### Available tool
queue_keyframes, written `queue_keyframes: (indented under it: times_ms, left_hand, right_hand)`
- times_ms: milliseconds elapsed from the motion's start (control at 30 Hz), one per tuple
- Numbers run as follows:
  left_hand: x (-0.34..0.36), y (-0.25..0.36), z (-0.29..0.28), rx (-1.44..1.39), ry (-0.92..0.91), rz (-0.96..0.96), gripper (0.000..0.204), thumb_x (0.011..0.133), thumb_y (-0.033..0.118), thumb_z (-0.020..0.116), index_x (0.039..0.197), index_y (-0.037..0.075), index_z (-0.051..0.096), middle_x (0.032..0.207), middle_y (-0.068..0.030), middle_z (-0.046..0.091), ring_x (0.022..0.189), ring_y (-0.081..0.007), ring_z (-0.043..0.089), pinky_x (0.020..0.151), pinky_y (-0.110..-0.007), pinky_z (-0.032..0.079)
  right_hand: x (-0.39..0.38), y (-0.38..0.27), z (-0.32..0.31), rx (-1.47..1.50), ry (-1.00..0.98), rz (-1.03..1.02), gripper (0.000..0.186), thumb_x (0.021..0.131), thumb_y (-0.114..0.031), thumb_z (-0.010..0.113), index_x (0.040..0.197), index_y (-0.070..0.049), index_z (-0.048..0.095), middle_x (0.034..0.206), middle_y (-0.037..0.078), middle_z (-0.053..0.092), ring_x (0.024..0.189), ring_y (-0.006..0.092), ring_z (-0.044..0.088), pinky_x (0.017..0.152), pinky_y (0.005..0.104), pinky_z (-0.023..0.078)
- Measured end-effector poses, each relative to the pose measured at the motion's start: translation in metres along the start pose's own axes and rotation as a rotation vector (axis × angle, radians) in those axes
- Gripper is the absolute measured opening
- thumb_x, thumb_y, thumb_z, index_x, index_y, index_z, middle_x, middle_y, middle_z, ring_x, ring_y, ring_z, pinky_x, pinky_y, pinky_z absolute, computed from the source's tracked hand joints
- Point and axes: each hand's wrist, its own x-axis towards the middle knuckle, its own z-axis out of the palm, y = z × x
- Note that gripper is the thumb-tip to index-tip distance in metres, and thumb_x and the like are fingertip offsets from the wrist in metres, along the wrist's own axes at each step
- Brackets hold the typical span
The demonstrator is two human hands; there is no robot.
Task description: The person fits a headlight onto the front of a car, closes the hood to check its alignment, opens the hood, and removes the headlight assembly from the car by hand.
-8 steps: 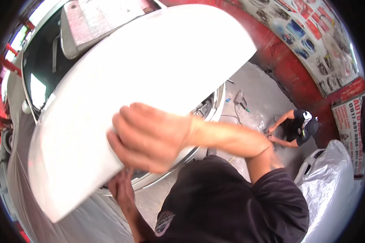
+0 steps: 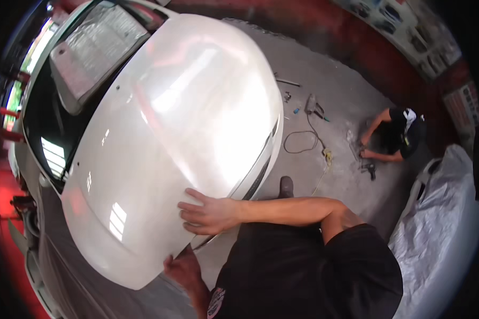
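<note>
The white hood [image 2: 170, 122] fills the left and middle of the scene, lying low over the front of the car [image 2: 275, 154], with the windscreen [image 2: 43, 119] beyond it at far left. The right hand [image 2: 210, 213] lies on the hood's near edge, fingers spread wide and pinching nothing; the flat reach suggests pressing or steadying. The left hand [image 2: 183, 270] is at the same edge, nearer and further left, its thumb side touching the rim, perhaps to guide it; its other fingers are hidden, so I cannot tell how tightly it closes. A drape [image 2: 72, 266] hangs at near left, probably shielding the car's side. On the right, a co-worker [image 2: 407, 135] crouches well apart, a power tool [image 2: 311, 103] lying on the floor [image 2: 351, 90] between
</note>
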Motion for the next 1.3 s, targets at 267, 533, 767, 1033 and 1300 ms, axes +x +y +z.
queue_keyframes:
  times_ms: [267, 533, 767, 1033, 1300]
  left_hand:
    - [0.106, -0.092, -0.169, -0.171, 0.65, -0.318, 0.059, 0.083, 0.023, 0.053, 0.132, -0.009, 0.044, 0.134, -0.0223, 0.052, 0.125, -0.0329, 0.051, 0.104, -0.045, 0.046]
    - [0.119, -0.107, -0.172, -0.042, 0.549, -0.35, 0.055, 0.087, 0.028, 0.055, 0.133, -0.001, 0.049, 0.131, -0.0194, 0.057, 0.119, -0.0325, 0.056, 0.098, -0.043, 0.05]
    - [0.127, -0.114, -0.181, 0.006, 0.414, -0.307, 0.069, 0.093, 0.052, 0.061, 0.136, -0.001, 0.049, 0.133, -0.0177, 0.058, 0.117, -0.0332, 0.058, 0.094, -0.045, 0.052]
    - [0.122, -0.119, -0.196, 0.37, 0.484, -0.503, 0.083, 0.096, 0.066, 0.046, 0.148, 0.003, 0.033, 0.146, -0.0221, 0.044, 0.126, -0.0424, 0.05, 0.099, -0.051, 0.048]
    - [0.112, -0.148, -0.148, 0.498, 0.446, -0.519, 0.098, 0.09, 0.072, 0.048, 0.152, 0.0, 0.024, 0.156, -0.0216, 0.03, 0.132, -0.0422, 0.044, 0.105, -0.051, 0.046]
  right_hand:
    - [-0.145, -0.006, 0.103, -0.042, -0.331, 0.463, 0.039, 0.088, -0.022, 0.057, 0.125, -0.011, 0.058, 0.134, 0.021, 0.051, 0.133, 0.0401, 0.044, 0.112, 0.0631, 0.029]
    - [-0.182, 0.012, 0.067, 0.083, -0.299, 1.288, 0.055, 0.086, -0.007, 0.052, 0.142, -0.008, 0.049, 0.144, 0.03, 0.037, 0.13, 0.0425, 0.044, 0.106, 0.0523, 0.037]
    - [-0.19, 0.031, 0.053, 0.334, -0.274, 1.445, 0.052, 0.089, -0.005, 0.046, 0.142, -0.005, 0.048, 0.146, 0.033, 0.034, 0.117, 0.0446, 0.054, 0.101, 0.0477, 0.041]
    - [-0.201, 0.045, 0.049, 0.177, -0.176, 1.33, 0.057, 0.085, -0.006, 0.054, 0.141, 0.001, 0.046, 0.147, 0.038, 0.029, 0.129, 0.0488, 0.044, 0.101, 0.0543, 0.041]
    - [-0.217, 0.057, 0.036, 0.183, -0.412, 1.254, 0.07, 0.084, -0.007, 0.056, 0.15, 0.003, 0.033, 0.154, 0.041, 0.014, 0.142, 0.0557, 0.025, 0.109, 0.0635, 0.031]
